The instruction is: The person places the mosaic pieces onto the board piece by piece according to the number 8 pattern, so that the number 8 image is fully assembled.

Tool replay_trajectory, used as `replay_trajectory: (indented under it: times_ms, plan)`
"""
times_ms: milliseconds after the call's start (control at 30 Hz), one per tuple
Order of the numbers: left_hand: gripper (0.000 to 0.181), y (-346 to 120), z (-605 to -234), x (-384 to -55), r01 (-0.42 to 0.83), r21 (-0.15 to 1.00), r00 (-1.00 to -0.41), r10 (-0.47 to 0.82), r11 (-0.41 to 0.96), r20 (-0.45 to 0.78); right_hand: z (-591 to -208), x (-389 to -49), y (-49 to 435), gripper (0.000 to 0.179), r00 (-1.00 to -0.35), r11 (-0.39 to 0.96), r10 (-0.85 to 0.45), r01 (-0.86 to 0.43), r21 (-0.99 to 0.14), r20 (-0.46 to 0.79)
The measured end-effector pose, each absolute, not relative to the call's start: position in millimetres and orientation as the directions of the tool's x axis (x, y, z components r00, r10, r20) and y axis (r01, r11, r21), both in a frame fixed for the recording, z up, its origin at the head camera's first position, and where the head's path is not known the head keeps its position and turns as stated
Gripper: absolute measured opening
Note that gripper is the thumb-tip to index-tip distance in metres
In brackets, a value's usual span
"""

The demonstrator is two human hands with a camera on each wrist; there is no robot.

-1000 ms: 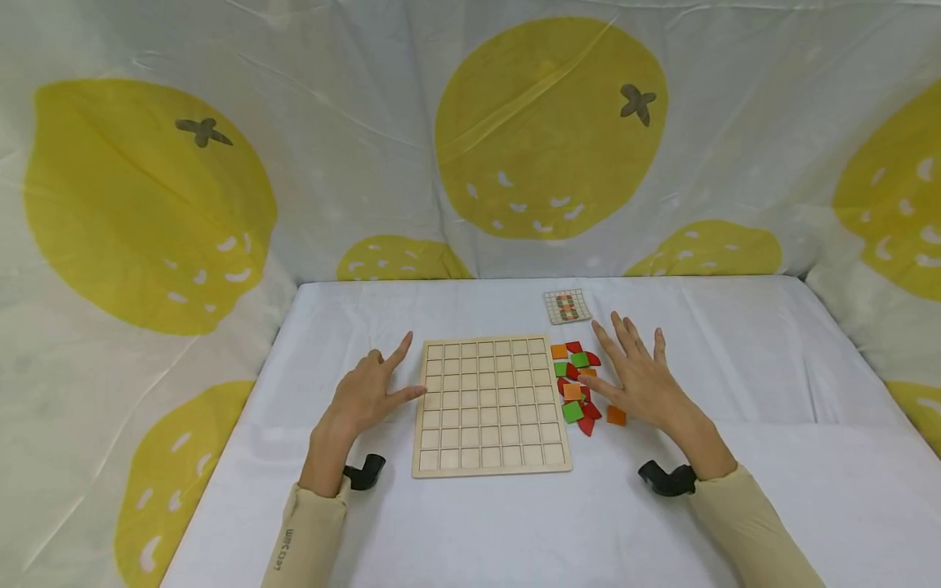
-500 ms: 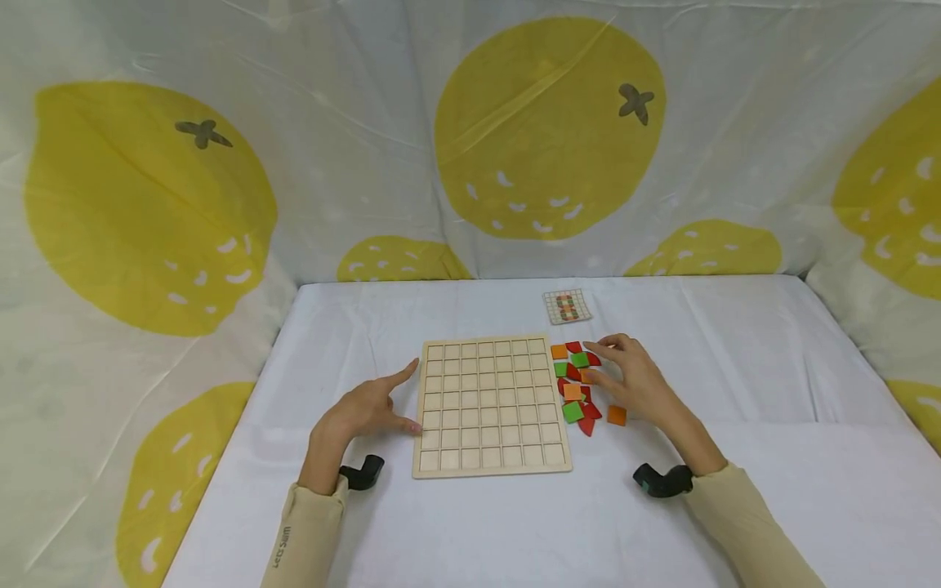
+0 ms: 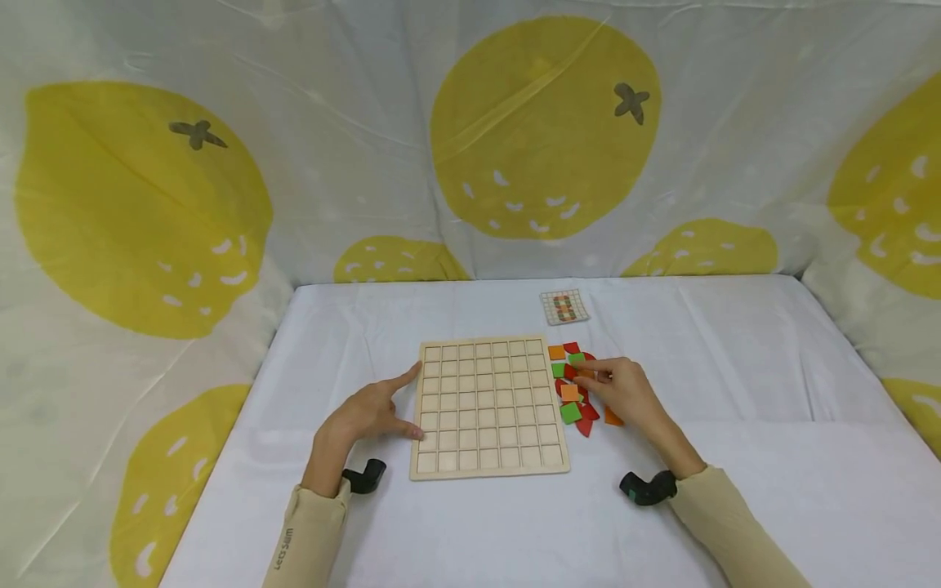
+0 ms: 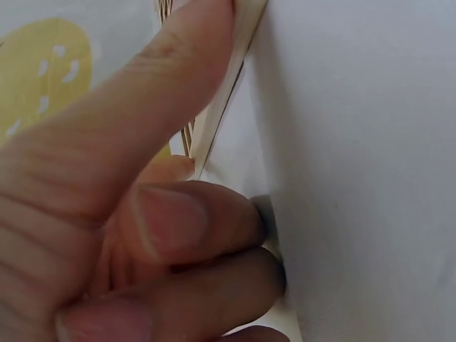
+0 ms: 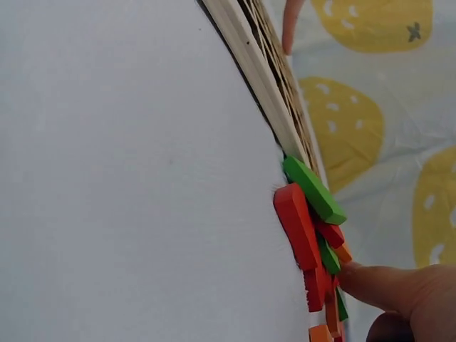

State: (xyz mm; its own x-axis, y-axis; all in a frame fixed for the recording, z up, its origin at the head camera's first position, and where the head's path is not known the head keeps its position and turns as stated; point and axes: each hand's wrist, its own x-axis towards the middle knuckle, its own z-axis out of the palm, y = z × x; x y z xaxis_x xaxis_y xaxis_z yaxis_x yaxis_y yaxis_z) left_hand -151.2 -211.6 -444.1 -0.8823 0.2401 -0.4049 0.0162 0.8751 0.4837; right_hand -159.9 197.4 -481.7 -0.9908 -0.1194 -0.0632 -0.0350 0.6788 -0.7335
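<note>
A pale wooden grid board (image 3: 490, 408) lies on the white table. At its left edge, my left hand (image 3: 367, 411) touches the rim with thumb and forefinger spread apart; the left wrist view shows other fingers (image 4: 214, 221) bent below. My right hand (image 3: 628, 396) reaches over a pile of coloured wooden pieces to the right of the board. Its thumb and forefinger tips lie at a red piece (image 3: 570, 371), among green pieces (image 3: 570, 412) and an orange square (image 3: 569, 393). In the right wrist view a fingertip (image 5: 353, 274) touches the pile; whether it pinches a piece is hidden.
A small pattern card (image 3: 564, 307) with a printed grid lies behind the board and pile. Another orange piece (image 3: 613, 417) sits just under the right hand. A lemon-print cloth (image 3: 544, 131) hangs behind the table.
My right hand has lowered from spread fingers above the pile to thumb and forefinger among the pieces. My left thumb has slid down the board's left edge.
</note>
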Motion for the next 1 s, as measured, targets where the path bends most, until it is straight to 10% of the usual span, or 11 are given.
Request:
replay_trajectory:
  times_ms: [1000]
  plan:
    - [0.120,-209,-444,-152,0.002,0.494,-0.884,0.232,0.869,-0.405,-485,-166,187,0.031,-0.999,0.623,-0.049,-0.022,-0.782,-0.010]
